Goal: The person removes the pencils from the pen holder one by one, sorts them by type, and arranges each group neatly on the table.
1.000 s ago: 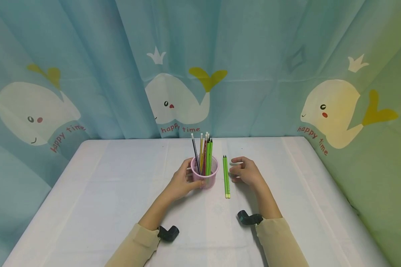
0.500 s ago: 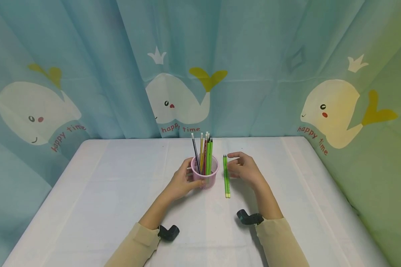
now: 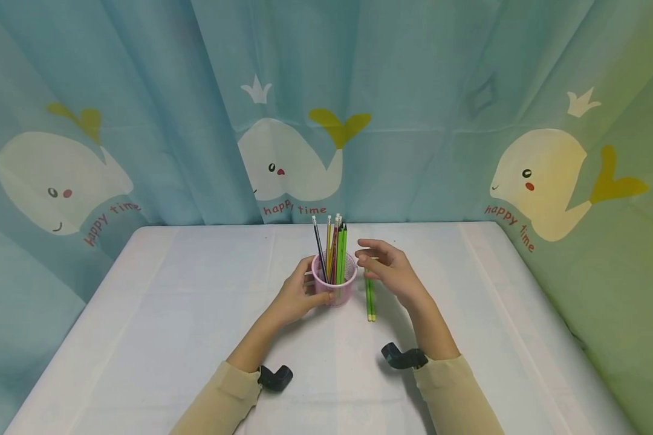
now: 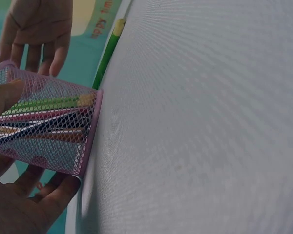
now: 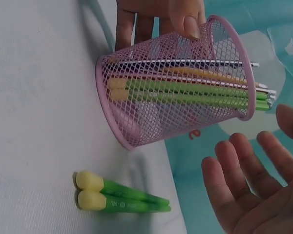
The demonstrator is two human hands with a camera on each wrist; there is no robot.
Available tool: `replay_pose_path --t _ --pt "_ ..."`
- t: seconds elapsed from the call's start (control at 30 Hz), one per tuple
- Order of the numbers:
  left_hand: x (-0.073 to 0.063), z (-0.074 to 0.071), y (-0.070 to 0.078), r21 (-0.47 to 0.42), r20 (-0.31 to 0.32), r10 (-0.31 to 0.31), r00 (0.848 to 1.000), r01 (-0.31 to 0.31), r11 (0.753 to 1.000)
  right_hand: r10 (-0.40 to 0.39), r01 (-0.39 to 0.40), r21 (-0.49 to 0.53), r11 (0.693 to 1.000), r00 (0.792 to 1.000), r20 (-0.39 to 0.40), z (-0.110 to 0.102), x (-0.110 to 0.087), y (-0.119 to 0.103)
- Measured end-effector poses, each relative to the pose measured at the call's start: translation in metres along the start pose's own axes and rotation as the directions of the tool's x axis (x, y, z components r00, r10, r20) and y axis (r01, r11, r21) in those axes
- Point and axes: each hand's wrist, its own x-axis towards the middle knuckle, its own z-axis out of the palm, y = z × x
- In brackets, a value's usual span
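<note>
My left hand (image 3: 292, 296) holds a pink mesh pencil cup (image 3: 334, 295) from its left side, thumb across the front and fingers behind. Several pencils stand in it: green ones (image 3: 341, 257) with dark tips up, and others with white ends up. Beside the cup's right rim, my right hand (image 3: 390, 269) hovers with fingers loosely spread and nothing between them. Two green pencils (image 3: 370, 305) lie side by side on the table under it, their far ends hidden by the hand. The right wrist view shows their yellow ends (image 5: 90, 190) and the left thumb (image 5: 185, 19) on the mesh.
A white cloth (image 3: 168, 338) covers the table. Behind it hangs a blue-green curtain (image 3: 413, 90) printed with white whales, which also runs down both sides. Dark cameras (image 3: 276, 379) are strapped at both wrists.
My right hand has moved left and away from me, over the two loose pencils toward the cup's rim. My left hand and the cup have stayed nearly still.
</note>
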Motion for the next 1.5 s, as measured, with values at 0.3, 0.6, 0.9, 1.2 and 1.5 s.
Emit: replay_pose_path --t 0.3,0.6,0.9,1.2,1.5 --pt "0.002 0.0 0.001 -0.004 0.005 0.012 1.0 -0.012 1.0 -0.124 0.125 -0.025 0.992 0.991 0.046 0.008 0.001 -0.001" --pt "0.003 -0.001 0.002 0.018 0.01 0.021 1.0 -0.021 1.0 -0.134 0.142 -0.059 0.988 0.983 0.126 0.014 -0.001 -0.005" --pt "0.002 -0.001 0.004 0.027 0.011 0.025 1.0 -0.026 0.999 -0.136 0.148 -0.078 0.986 0.981 0.142 0.015 -0.002 -0.004" --pt "0.0 -0.001 0.002 -0.001 0.009 0.022 1.0 -0.022 1.0 -0.188 0.2 -0.086 0.976 0.974 0.127 0.013 -0.001 -0.001" --pt "-0.002 -0.001 0.002 0.007 0.01 0.036 0.999 -0.036 0.999 -0.21 0.215 -0.05 0.975 0.973 0.093 0.01 -0.002 -0.004"
